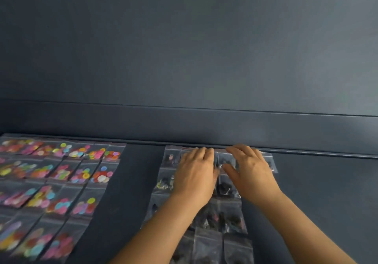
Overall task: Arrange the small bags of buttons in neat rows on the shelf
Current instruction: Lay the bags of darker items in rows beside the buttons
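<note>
Several clear bags of dark buttons (230,218) lie in rows on the dark shelf (135,182), from its back edge toward me. My left hand (196,173) lies palm down on the bags in the top rows, fingers reaching the back row. My right hand (248,169) lies beside it, fingers spread flat over the back row's bags. At the left, several bags of bright coloured buttons (61,173) lie in neat rows. Blur softens the bags' edges.
A raised lip (286,153) runs along the back of the shelf, with a dark wall panel (184,59) above it. Bare shelf surface lies between the two groups of bags and to the right of the dark ones.
</note>
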Demonstrator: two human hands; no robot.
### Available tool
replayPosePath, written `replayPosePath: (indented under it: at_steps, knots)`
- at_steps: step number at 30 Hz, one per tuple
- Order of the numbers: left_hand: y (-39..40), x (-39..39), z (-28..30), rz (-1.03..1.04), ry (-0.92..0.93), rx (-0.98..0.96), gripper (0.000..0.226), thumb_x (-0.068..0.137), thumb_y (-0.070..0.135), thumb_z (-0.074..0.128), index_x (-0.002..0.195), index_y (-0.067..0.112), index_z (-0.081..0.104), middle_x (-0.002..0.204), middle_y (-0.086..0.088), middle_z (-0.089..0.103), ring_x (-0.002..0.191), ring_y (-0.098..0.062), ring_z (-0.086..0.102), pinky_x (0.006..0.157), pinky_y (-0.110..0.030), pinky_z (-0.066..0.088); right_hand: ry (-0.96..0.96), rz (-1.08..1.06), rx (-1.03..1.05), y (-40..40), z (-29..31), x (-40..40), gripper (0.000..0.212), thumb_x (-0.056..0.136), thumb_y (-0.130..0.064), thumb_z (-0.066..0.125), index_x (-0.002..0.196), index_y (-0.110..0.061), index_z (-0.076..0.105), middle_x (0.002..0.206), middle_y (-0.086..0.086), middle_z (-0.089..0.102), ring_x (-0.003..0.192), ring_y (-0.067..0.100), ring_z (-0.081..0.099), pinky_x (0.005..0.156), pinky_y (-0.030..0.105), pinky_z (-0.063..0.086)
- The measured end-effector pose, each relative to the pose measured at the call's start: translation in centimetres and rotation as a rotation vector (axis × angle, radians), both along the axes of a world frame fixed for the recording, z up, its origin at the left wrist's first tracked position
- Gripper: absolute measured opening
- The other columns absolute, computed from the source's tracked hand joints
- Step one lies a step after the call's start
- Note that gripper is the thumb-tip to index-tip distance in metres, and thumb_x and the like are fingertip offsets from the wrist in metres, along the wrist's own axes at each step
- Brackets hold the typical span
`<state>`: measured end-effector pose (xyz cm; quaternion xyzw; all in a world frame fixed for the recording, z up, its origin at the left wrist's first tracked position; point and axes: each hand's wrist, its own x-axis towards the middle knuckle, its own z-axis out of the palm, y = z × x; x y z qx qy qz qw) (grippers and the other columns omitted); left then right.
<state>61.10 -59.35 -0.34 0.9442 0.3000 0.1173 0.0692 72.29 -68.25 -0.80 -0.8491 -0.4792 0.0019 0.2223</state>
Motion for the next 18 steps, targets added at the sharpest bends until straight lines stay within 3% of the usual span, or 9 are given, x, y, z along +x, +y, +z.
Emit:
replayPosePath:
  at_steps: [8, 18]
  knots:
    - [5.0, -14.3, 0.1, 0.192, -0.059, -0.073, 0.063, 0.098, 0.042, 0.040, 0.151, 0.024, 0.011, 0.156, 0.002, 0.021, 0.143, -0.017, 0.019, 0.118, -0.031, 0.018, -0.038, 0.173, -0.055, 6.4, 0.9, -12.1, 0.065, 0.092, -0.045, 0.048, 0.147, -0.021, 0.024, 0.151, -0.002, 0.031, 0.139, 0.021, 0.027, 0.115, 0.035, 0.024]
    - [11.5, -34.2, 0.2, 0.360, -0.073, -0.056, 0.063, 0.097, 0.042, 0.040, 0.150, 0.025, 0.012, 0.153, 0.005, 0.025, 0.140, -0.017, 0.023, 0.115, -0.032, 0.024, -0.002, 0.332, -0.035, 14.5, 1.1, -31.4, 0.064, 0.094, -0.046, 0.045, 0.148, -0.024, 0.020, 0.153, -0.004, 0.027, 0.141, 0.018, 0.022, 0.115, 0.031, 0.016]
